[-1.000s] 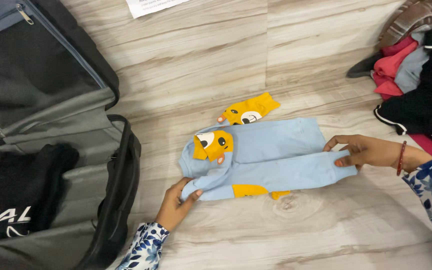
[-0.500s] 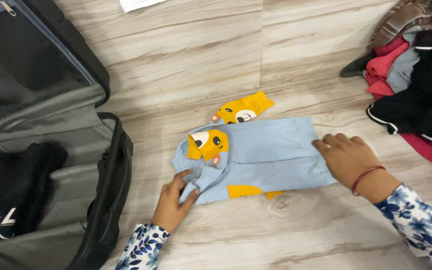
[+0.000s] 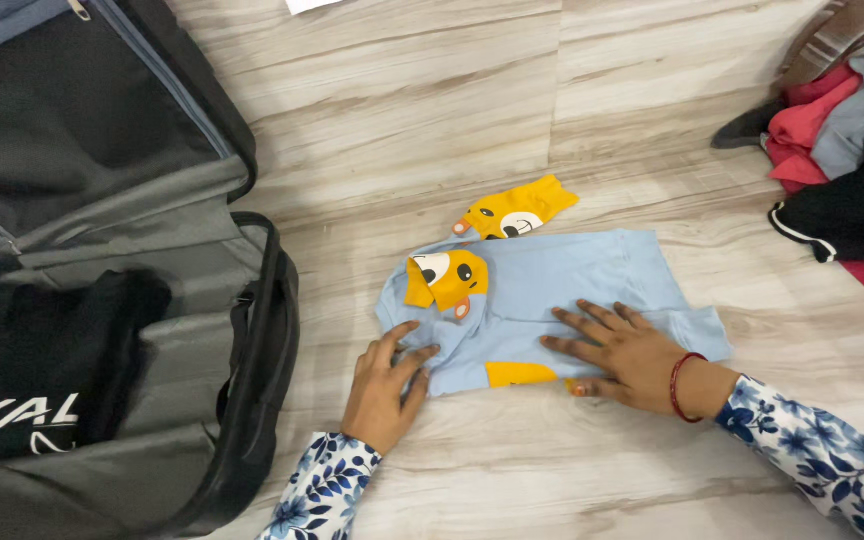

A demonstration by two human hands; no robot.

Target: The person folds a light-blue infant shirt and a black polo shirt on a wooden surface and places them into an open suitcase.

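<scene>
A small light-blue garment (image 3: 552, 280) with yellow animal-face patches lies folded on the wood-look floor. My left hand (image 3: 384, 388) rests flat with fingers spread on its lower left corner. My right hand (image 3: 620, 347), a red bangle at the wrist, presses flat on the garment's lower middle, fingers spread toward the left. Neither hand grips anything. One yellow animal-face foot piece (image 3: 517, 212) sticks out above the garment's top edge.
An open grey and black suitcase (image 3: 102, 300) fills the left side, with a black garment (image 3: 42, 370) inside it. A pile of red, grey-blue and black clothes (image 3: 842, 150) lies at the right edge. A white paper (image 3: 307, 5) shows at the top.
My right hand moved left from the garment's right end onto its lower middle and flattened. My left hand let go of the corner and laid flat on it.
</scene>
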